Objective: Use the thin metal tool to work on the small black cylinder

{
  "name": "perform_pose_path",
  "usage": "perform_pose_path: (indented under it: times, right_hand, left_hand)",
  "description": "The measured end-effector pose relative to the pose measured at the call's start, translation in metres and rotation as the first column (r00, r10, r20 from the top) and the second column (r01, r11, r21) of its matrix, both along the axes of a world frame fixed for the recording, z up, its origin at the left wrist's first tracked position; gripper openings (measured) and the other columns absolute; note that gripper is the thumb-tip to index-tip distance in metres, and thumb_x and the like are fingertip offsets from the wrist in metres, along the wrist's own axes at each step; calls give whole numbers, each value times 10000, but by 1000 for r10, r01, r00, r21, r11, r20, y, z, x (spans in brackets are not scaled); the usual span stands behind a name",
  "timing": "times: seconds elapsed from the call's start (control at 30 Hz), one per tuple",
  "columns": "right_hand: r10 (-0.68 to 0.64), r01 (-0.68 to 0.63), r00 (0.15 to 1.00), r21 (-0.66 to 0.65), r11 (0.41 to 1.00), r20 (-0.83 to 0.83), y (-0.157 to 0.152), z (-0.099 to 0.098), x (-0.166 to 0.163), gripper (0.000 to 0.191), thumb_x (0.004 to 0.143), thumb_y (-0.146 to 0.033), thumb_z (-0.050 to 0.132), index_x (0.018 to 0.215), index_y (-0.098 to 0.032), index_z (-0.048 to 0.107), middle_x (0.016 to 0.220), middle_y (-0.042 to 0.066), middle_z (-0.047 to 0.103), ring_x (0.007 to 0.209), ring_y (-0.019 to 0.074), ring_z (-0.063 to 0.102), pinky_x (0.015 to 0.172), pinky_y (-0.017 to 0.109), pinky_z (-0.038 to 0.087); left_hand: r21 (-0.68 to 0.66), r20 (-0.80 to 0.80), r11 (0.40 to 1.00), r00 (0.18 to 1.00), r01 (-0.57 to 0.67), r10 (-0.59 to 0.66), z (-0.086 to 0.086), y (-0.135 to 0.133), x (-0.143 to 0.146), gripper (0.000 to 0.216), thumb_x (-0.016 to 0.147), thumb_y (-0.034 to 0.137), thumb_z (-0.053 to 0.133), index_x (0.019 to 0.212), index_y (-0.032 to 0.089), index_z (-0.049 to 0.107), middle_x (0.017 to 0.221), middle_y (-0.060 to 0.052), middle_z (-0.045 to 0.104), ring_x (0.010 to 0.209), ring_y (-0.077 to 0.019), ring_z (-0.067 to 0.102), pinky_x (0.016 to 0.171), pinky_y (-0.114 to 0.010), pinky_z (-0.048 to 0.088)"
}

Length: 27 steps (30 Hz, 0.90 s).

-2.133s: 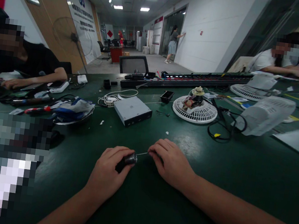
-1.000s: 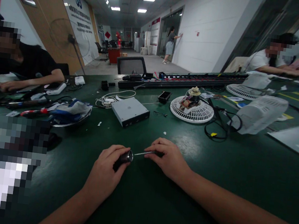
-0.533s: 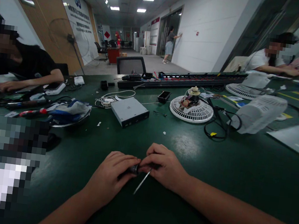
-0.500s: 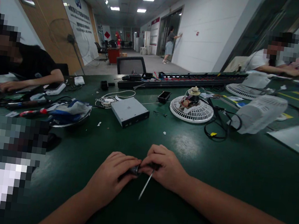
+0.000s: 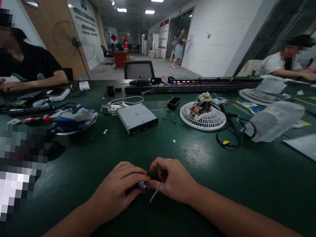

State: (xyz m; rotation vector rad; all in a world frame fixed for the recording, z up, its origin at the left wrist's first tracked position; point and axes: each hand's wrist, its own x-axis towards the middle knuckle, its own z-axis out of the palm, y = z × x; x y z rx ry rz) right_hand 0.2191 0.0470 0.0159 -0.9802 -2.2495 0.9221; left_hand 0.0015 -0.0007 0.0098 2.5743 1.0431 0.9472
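1. The short, dark metal cylinder [image 5: 143,187] is at the centre, low over the dark green flat tabletop [image 5: 231,178], its shiny end turned to the right hand [image 5: 177,181].

2. The left hand [image 5: 117,185] has its fingers and thumb clamped on this cylinder from both sides.

3. The right hand holds a thin silver metal rod [image 5: 155,192], which comes out below the fingers and slants toward the wearer (its other end is hidden in the hand). The thumb is at the shiny end; whether it touches, I cannot tell. The forefinger is curled and stands apart from the thumb.

4. One second ago the rod pointed at the cylinder's mouth; now it is turned aside. Half a second ago, the right fingertips were together at that end; now they have opened. I judge that the bare fingers, not the rod, are serving the cylinder at this moment.

5. Farther away lie a grey, box-shaped metal disc drive [image 5: 137,117], a small black open plastic box [image 5: 174,102] and a white round plastic grille [image 5: 202,121] carrying a motor [image 5: 203,104].
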Motion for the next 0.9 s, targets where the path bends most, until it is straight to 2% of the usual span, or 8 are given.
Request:
perform_pose_path:
  times: [0.1, 0.2, 0.27, 0.33, 0.43, 0.7, 0.8, 0.9]
  right_hand:
    - [-16, 16, 1000, -13, 1000, 1, -1, 0, 1, 267, 769, -321, 785, 901, -190, 594, 617, -77, 495, 537, 99, 480, 518, 232, 315]
    - [-44, 48, 997, 61, 997, -68, -1, 1, 4, 278, 878, -368, 656, 1043, -186, 526, 736, -30, 548, 623, 130, 524, 557, 252, 369]
    - [-81, 92, 993, 133, 987, -85, 1, 1, 6, 167, 963, -298, 505, 1079, -178, 488, 793, 1, 568, 666, 143, 541, 599, 272, 402]
    - [-115, 122, 992, 225, 967, -47, 4, 1, 8, 110, 983, -206, 426, 1038, -174, 515, 836, 27, 585, 708, 153, 555, 639, 290, 423]
    - [-96, 86, 995, 332, 939, 15, 10, 1, 10, 131, 966, -179, 486, 1008, -183, 610, 937, 47, 621, 801, 163, 584, 695, 297, 451]
    - [-89, 116, 993, 469, 875, -79, 8, 0, 13, 144, 902, -214, 592, 954, -176, 720, 859, 43, 644, 773, 160, 601, 687, 296, 474]
    - [-63, 67, 998, 495, 867, -25, 8, -1, 14, 168, 909, -219, 590, 996, -186, 730, 852, 41, 633, 758, 158, 591, 660, 289, 461]
    - [-106, 60, 993, 525, 849, 59, 7, -1, 13, 211, 939, -224, 569, 1082, -209, 723, 897, 51, 626, 771, 164, 582, 644, 289, 442]
  left_hand:
    - [10, 42, 998, 997, -68, 67, 1, 0, 0, 308, 857, 125, 682, 1138, 232, 615, 1053, -55, 723, 958, -223, 672, 853, -417, 522]
    - [45, 88, 980, 978, -192, 187, -1, 0, -1, 316, 843, 161, 706, 1132, 245, 607, 1028, -45, 726, 940, -231, 676, 848, -428, 529]
    - [34, 109, 950, 946, -310, 305, -3, 0, -2, 323, 835, 177, 713, 1130, 255, 609, 1032, -40, 724, 946, -238, 677, 844, -434, 535]
    - [4, 119, 907, 901, -420, 417, -5, 1, -3, 347, 819, 199, 729, 1140, 259, 611, 1038, -38, 719, 943, -243, 679, 830, -432, 547]
    - [-25, 122, 861, 853, -508, 507, -8, 1, -5, 366, 789, 227, 754, 1128, 256, 619, 1019, -30, 721, 914, -244, 689, 809, -427, 561]
    - [-63, 86, 823, 818, -565, 569, -5, 0, -6, 265, 807, 239, 728, 1055, 256, 636, 959, -22, 717, 869, -242, 684, 764, -422, 561]
    - [-52, 93, 848, 843, -528, 530, -5, 1, -6, 251, 808, 214, 714, 1043, 252, 635, 960, -27, 714, 864, -246, 679, 757, -432, 556]
    - [-33, 100, 871, 865, -490, 491, -4, 2, -6, 244, 799, 168, 703, 1018, 252, 637, 974, -24, 709, 882, -249, 672, 778, -448, 547]
